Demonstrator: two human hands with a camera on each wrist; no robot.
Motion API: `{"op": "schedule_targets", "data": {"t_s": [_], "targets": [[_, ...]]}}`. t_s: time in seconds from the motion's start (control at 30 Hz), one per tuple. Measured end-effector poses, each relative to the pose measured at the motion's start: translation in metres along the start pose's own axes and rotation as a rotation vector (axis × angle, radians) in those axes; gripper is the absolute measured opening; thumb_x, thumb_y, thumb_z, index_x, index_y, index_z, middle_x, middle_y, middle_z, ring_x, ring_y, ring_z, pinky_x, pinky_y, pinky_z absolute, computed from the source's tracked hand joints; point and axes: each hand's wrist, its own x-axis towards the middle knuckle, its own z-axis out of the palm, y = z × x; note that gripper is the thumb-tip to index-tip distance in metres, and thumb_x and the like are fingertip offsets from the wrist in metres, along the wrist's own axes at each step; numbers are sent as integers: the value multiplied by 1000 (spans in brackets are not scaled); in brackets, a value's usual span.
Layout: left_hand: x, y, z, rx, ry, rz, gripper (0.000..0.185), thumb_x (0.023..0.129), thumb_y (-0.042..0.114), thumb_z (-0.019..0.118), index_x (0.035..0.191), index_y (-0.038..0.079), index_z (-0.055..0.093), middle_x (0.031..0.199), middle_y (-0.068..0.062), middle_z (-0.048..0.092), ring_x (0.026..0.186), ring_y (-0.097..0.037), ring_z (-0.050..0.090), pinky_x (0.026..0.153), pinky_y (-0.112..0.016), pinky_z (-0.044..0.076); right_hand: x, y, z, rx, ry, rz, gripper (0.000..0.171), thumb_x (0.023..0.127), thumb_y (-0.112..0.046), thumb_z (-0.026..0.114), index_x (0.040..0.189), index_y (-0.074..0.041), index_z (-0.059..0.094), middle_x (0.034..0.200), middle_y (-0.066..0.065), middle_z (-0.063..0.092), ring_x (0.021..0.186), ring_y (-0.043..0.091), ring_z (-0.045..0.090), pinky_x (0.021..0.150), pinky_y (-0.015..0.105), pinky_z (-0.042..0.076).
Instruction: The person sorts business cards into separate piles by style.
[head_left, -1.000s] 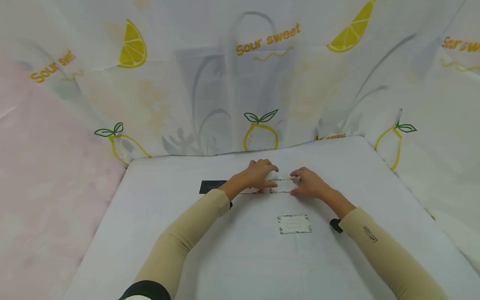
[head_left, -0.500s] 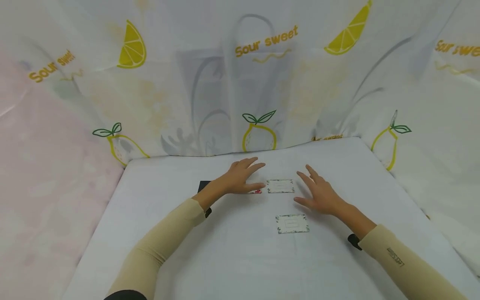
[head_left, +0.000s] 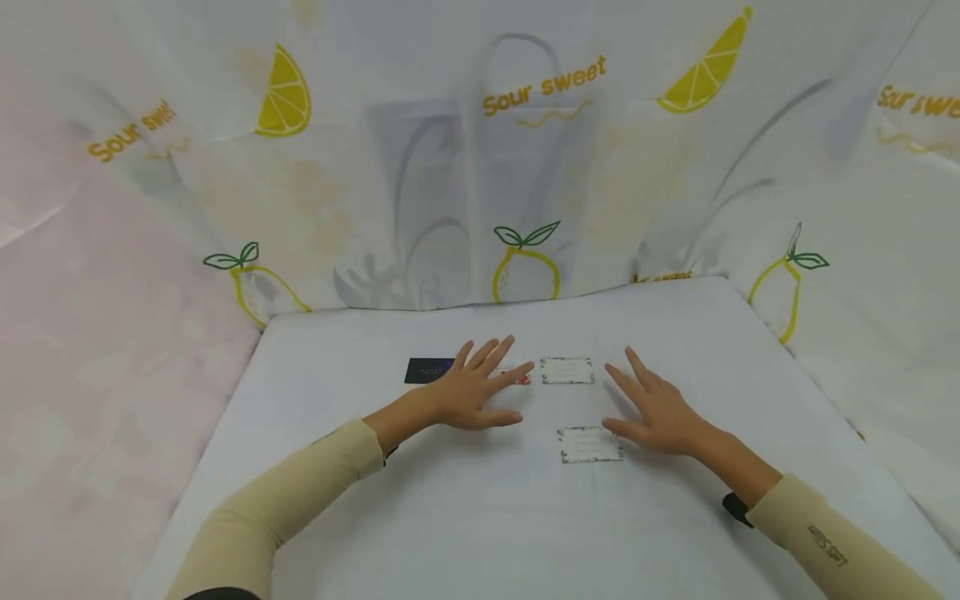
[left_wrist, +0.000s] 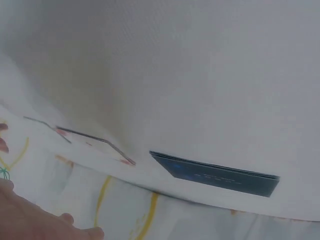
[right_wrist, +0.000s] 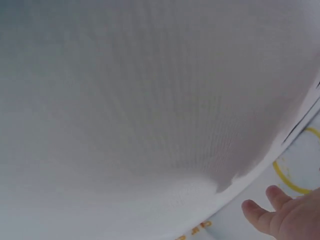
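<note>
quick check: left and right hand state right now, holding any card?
Left hand: open, fingers spread, holds nothing; red-edged card at its fingertips.
Right hand: open, holds nothing, beside the near white card.

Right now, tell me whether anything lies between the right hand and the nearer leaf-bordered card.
Nothing visible does. The right hand is open with straight fingers, its thumb just beside the right edge of the nearer card. Only bare white table shows between them. The farther card lies apart, behind.

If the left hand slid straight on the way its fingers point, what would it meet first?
Most likely the red-edged card: the left hand already reaches its near edge, with the green-bordered card just beyond. Depth is uncertain.
</note>
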Motion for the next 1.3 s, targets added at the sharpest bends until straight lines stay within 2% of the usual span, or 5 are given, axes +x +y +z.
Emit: {"op": "schedule_targets", "data": {"t_s": [0.33, 0.77, 0.97, 1.13, 1.3], "targets": [[-2, 17, 10, 71, -25, 42, 85, 90, 77, 37, 159, 38, 6, 165, -6, -19, 154, -35, 1, 117, -65, -1, -7, -7, 2, 2, -31, -54, 84, 91, -51, 64, 155, -10, 29, 163, 25, 11, 136, 51, 40, 100, 69, 37], [-5, 57, 43, 24, -15, 119, 106, 80, 82, 51, 159, 24, 14, 165, -12, 15, 150, -31, 22, 115, -69, 11, -20, -25, 12, 136, -92, -62, 87, 85, -50, 73, 151, -8, 35, 151, 22, 35, 131, 42, 48, 101, 58, 45], [8, 69, 38, 62, -32, 125, 89, 84, 74, 55, 150, 18, 35, 142, -2, 48, 131, -20, 47, 114, -52, 27, -16, -26, 11, 28, -85, -94, 74, 77, -42, 83, 134, -7, 50, 123, 8, 56, 108, 25, 58, 91, 47, 50], [17, 77, 32, 100, -50, 157, 71, 89, 63, 60, 143, 20, 47, 124, 3, 56, 111, -11, 53, 95, -32, 42, -11, -27, 8, 22, -132, -80, 62, 74, -38, 86, 121, -10, 58, 101, -2, 57, 89, 13, 52, 78, 34, 47], [21, 81, 30, 45, -52, 166, 60, 89, 54, 66, 137, 20, 54, 120, 3, 58, 105, -9, 53, 87, -25, 45, -3, -30, 5, 43, -186, -42, 51, 71, -37, 88, 107, -11, 63, 95, -4, 55, 84, 9, 46, 75, 29, 45]]}}
